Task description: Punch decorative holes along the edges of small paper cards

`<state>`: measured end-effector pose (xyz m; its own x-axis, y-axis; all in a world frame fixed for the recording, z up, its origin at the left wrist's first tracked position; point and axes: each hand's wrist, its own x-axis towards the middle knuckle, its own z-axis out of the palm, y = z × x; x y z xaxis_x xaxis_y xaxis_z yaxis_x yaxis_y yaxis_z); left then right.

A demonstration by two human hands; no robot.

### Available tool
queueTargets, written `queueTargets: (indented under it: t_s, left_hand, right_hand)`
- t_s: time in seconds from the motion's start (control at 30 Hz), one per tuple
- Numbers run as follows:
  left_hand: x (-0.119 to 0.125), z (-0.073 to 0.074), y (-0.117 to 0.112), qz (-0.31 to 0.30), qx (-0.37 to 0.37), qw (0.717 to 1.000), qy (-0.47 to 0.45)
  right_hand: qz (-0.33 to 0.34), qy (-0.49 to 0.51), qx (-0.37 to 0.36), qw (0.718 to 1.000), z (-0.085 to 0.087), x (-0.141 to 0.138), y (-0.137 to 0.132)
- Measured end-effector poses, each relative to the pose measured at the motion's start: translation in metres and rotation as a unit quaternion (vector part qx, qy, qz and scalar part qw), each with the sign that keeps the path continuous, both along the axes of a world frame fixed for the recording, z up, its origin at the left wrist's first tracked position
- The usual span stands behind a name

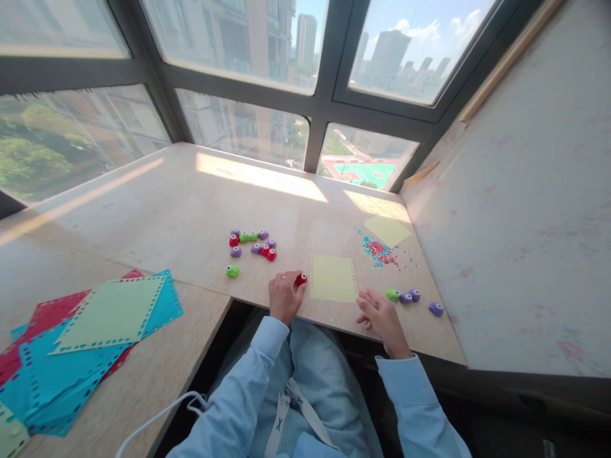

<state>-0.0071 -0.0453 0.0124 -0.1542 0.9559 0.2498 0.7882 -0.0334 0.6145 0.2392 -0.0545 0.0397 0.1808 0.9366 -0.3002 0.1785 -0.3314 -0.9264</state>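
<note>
My left hand (285,296) is closed around a small red craft punch (301,279) at the left edge of a pale yellow sheet (333,278). Small holes run along the sheet's left and right edges. By the sheet's lower right corner, my right hand (380,320) has loosely bent fingers held apart, with nothing visible in them. To the right of that hand lie a green punch (393,294) and several purple punches (436,309). Beyond my left hand, a lone green punch (232,271) stands near a cluster of red, green and purple punches (254,236).
Red and blue confetti (379,251) is scattered at the right, beside another yellow sheet (387,231). Overlapping red, blue and yellow punched sheets (109,312) cover the left table. Windows border the far side, and a papered wall (520,210) stands at the right.
</note>
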Motion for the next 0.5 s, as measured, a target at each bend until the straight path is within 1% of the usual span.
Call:
queueTargets:
  t_s: [0.07,0.13,0.3,0.4,0.5]
  left_hand:
    - [0.001,0.002,-0.001,-0.049,-0.001,0.999,0.008]
    - [0.002,0.002,-0.003,-0.080,0.007,0.997,0.014]
    - [0.003,0.001,-0.004,-0.079,0.019,0.997,0.017]
    - [0.003,0.002,-0.004,-0.079,0.013,0.997,0.018]
    - [0.002,0.002,-0.003,-0.079,0.005,0.997,0.018]
  right_hand:
    - [0.000,0.034,0.001,0.999,0.002,-0.005,-0.002]
    - [-0.001,0.063,0.000,0.998,0.005,-0.009,-0.005]
    - [-0.010,0.143,-0.020,0.990,0.007,-0.017,-0.007]
    - [-0.014,0.210,-0.022,0.977,0.004,-0.017,-0.002]
    - [0.025,0.272,-0.045,0.961,0.005,-0.015,0.010]
